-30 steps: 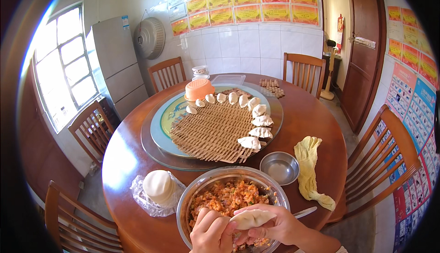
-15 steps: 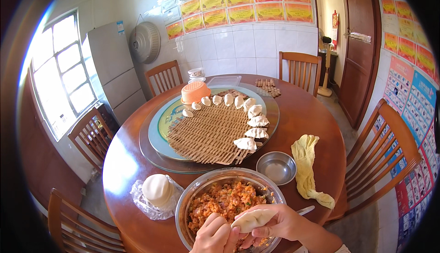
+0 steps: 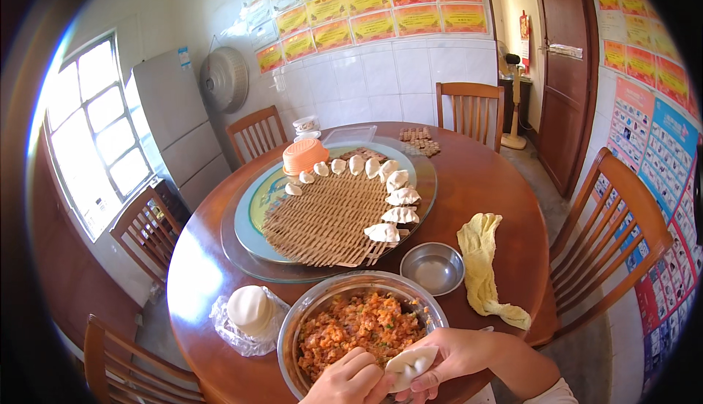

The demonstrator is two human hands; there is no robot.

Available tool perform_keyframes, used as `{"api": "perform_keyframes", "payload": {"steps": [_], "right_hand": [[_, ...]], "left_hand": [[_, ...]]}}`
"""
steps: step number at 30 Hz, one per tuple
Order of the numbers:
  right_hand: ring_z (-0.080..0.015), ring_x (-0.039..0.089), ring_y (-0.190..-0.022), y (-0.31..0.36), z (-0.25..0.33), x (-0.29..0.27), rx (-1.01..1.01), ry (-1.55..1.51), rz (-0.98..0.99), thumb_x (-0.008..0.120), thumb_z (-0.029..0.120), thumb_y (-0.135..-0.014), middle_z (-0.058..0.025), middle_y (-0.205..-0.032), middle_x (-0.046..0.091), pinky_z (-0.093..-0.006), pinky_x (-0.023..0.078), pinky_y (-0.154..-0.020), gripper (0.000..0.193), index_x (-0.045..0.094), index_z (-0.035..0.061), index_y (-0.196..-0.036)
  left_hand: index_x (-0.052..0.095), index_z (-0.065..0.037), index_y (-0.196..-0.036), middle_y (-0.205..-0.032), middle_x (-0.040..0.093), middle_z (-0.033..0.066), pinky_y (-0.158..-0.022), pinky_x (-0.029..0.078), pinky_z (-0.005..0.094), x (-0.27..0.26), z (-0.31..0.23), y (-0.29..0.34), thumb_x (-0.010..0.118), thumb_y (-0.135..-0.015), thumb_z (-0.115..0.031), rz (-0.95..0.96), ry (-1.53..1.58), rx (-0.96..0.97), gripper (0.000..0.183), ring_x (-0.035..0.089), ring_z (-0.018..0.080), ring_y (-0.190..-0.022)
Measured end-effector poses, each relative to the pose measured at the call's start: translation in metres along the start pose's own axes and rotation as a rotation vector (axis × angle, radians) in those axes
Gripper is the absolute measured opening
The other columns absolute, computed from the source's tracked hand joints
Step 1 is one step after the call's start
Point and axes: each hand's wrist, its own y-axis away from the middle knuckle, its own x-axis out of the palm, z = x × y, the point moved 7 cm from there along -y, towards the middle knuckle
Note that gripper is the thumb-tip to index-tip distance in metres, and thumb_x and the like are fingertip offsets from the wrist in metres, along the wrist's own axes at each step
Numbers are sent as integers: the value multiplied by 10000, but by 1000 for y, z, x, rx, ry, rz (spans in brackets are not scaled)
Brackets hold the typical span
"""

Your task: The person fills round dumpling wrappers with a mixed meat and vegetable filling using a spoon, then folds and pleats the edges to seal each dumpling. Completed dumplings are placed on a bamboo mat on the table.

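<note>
Over the near edge of a steel bowl (image 3: 287,328) of orange-red minced filling (image 3: 351,325), I hold a white dumpling (image 3: 411,364) in both hands. My right hand (image 3: 458,360) is closed around its right side, thumb in front and fingers behind. My left hand (image 3: 350,379) has curled fingers pinched at the dumpling's left end, partly hiding that end. Beyond the bowl, several finished dumplings (image 3: 382,233) line the far and right edges of a woven mat (image 3: 322,217). Left of the bowl, a stack of round dough wrappers (image 3: 250,310) sits on a clear plastic bag (image 3: 238,339).
The mat lies on a glass turntable (image 3: 245,237) with an orange basket (image 3: 304,156). A small steel bowl (image 3: 432,268) and yellow cloth (image 3: 483,268) are at the right. Wooden chairs (image 3: 611,239) surround the round table (image 3: 498,184). A utensil end shows behind my right hand.
The dumpling has tilted from lying nearly level to leaning more upright, and both hands have shifted slightly with it. The whole view has turned a little; the things on the table stay put.
</note>
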Motion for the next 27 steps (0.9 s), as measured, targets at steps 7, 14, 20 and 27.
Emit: {"api": "perform_keyframes", "payload": {"steps": [7, 14, 20, 27], "right_hand": [[-156, 656, -708, 9, 18, 11, 55, 166, -29, 659, 136, -809, -95, -805, 668, -238, 523, -610, 244, 616, -34, -978], [-181, 666, -686, 1, 9, 14, 149, 248, 54, 647, 102, -803, -116, -773, 669, -246, 532, -582, 183, 640, -52, -902], [-175, 663, -668, 1, 6, 20, 216, 124, 24, 693, 112, -768, -120, -781, 670, -235, 527, -567, 186, 642, -51, -841], [-102, 630, -732, -24, -5, 9, 123, 209, 70, 636, 433, -820, -45, -846, 636, -212, 509, -601, 455, 567, 39, -1035]], "left_hand": [[536, -1, -748, -711, 509, 138, -596, 426, 389, 9, 6, -11, 598, -791, -217, 247, -25, -22, 229, 513, 325, -658], [529, -4, -699, -665, 488, 96, -548, 418, 333, 7, -10, -28, 622, -793, -109, 303, -133, 103, 169, 501, 248, -596], [529, -18, -654, -622, 482, 70, -524, 426, 321, 17, -15, -43, 660, -781, -170, 458, -133, 227, 238, 515, 240, -586], [517, -10, -652, -598, 444, 87, -521, 402, 355, -1, -2, -52, 644, -786, -128, 294, -87, 184, 219, 479, 257, -562]]}}
